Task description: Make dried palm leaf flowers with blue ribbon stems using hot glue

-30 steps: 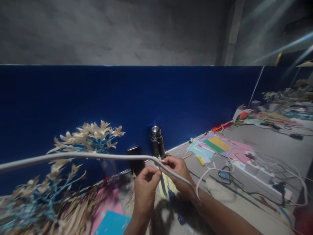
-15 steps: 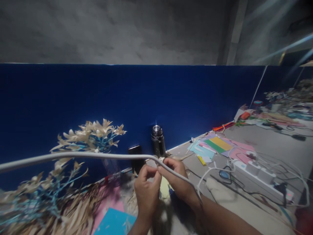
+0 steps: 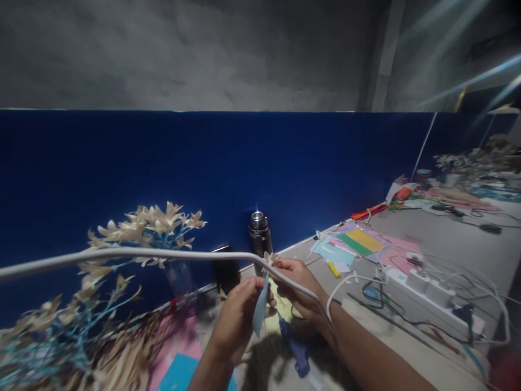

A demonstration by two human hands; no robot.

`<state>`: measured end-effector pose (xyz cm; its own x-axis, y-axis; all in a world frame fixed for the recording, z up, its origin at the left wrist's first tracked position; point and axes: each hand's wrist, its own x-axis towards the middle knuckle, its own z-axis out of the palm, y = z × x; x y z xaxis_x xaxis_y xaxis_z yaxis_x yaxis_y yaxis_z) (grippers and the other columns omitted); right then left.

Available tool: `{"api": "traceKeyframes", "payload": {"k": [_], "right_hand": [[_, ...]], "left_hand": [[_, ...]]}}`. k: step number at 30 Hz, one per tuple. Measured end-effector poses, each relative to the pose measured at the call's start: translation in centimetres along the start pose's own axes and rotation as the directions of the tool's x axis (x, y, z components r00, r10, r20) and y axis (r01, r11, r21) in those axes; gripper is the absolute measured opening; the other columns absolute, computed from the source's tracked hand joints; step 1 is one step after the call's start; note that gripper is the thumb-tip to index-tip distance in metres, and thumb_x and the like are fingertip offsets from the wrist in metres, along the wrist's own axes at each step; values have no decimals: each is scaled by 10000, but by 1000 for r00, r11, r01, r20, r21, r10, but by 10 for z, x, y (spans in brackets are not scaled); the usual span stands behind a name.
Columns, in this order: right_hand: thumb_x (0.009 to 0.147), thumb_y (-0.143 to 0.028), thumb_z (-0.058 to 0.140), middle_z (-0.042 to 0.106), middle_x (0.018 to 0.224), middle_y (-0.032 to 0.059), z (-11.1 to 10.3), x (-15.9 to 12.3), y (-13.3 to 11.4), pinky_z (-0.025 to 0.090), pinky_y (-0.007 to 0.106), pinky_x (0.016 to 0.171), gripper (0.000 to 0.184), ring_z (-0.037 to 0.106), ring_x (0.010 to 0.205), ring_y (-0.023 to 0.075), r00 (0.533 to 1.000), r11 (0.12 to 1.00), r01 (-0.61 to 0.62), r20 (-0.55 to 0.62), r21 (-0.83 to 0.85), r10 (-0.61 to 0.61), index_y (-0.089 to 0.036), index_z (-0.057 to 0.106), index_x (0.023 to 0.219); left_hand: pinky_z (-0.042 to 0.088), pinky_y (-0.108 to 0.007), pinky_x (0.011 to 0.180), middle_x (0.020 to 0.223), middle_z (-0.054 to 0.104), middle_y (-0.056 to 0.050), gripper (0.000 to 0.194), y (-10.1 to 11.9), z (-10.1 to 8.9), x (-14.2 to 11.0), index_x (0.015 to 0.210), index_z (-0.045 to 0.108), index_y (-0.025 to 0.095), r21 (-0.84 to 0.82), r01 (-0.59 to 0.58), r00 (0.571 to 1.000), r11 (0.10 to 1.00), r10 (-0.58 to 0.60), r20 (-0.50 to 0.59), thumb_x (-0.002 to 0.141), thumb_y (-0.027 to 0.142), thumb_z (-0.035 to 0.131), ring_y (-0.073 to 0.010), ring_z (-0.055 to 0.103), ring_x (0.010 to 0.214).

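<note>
Behind the flask (image 3: 259,233) stands a blue panel (image 3: 228,168); before it, the surface (image 3: 459,231). Left of the flask, cream flowers (image 3: 158,222) stand in a clear vase (image 3: 179,279), which seems to keep their stems upright. The flask's contents are hidden. Nearer than the flask, the left hand (image 3: 236,315) and right hand (image 3: 305,288) work close together, fingers closed: the left's around a pale-blue leaf (image 3: 261,310), the right's just below a small cream blossom (image 3: 269,258), apparently steadying it.

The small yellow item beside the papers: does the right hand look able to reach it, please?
Probably yes: the right hand looks close to the small yellow item, with nothing bulky visible between them, though its fingers seem busy holding a pale flower.
</note>
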<state>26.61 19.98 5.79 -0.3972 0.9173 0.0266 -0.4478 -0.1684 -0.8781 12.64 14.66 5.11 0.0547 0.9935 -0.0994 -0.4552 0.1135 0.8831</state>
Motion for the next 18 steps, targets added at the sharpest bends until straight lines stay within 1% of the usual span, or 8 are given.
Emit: {"api": "traceKeyframes", "payload": {"k": [2,4,6,9,11,14,16,18], "right_hand": [[541,-396,916,470,522,-74,0,0,0,143,210,421,390,277,435,28,1000,1000,-6,3,12,6,-142,637,640],[546,-382,931,469,531,-77,-1,0,0,148,208,423,385,279,439,25,1000,1000,-7,6,18,7,-132,676,689],[559,-376,939,472,543,-79,-2,0,0,160,202,428,390,291,444,23,999,999,-9,31,34,8,-125,711,751],[560,-358,950,518,572,-61,-4,1,2,207,192,444,393,364,464,34,995,996,-31,102,78,23,-125,712,769],[545,-354,958,573,617,-36,-5,1,4,261,193,464,407,451,501,59,990,993,-53,132,106,39,-132,703,771],[539,-368,962,603,654,-23,-7,2,6,291,200,485,421,502,532,79,987,989,-73,154,125,53,-145,699,782],[525,-351,964,585,629,-32,-8,3,7,266,201,481,416,472,511,68,982,991,-74,181,110,53,-145,709,780],[515,-339,957,577,622,-35,-9,4,7,245,205,479,407,435,496,59,981,994,-62,190,85,45,-144,724,785]], "left_hand": [[510,-278,656,751,681,-49,304,3,2,-3,766,736,151,-27,4,1000,1000,-4,26,684,420,851,-160,613,684],[514,-264,655,705,661,-21,269,3,3,-5,713,711,159,-36,-22,1000,999,22,5,640,341,895,-139,603,660],[521,-255,639,661,644,-4,277,2,3,-5,686,688,161,-54,-14,1000,998,13,-23,608,289,921,-124,593,627],[520,-243,568,659,650,-10,300,0,0,-3,738,697,157,-136,103,995,985,-101,16,605,288,933,-118,592,593],[478,-209,484,645,637,-5,318,-2,-1,-2,758,701,150,-188,186,981,964,-172,88,595,284,939,-101,568,542],[357,-154,373,634,621,6,309,-3,-1,-2,768,704,135,-201,218,970,955,-189,154,594,253,930,-59,501,453],[299,-141,342,615,615,10,298,-4,1,-2,776,705,131,-159,212,969,964,-187,159,603,251,916,-42,458,411],[280,-140,335,590,613,10,296,-5,3,-3,748,691,136,-86,149,985,985,-140,105,628,308,901,-36,431,383]]}}
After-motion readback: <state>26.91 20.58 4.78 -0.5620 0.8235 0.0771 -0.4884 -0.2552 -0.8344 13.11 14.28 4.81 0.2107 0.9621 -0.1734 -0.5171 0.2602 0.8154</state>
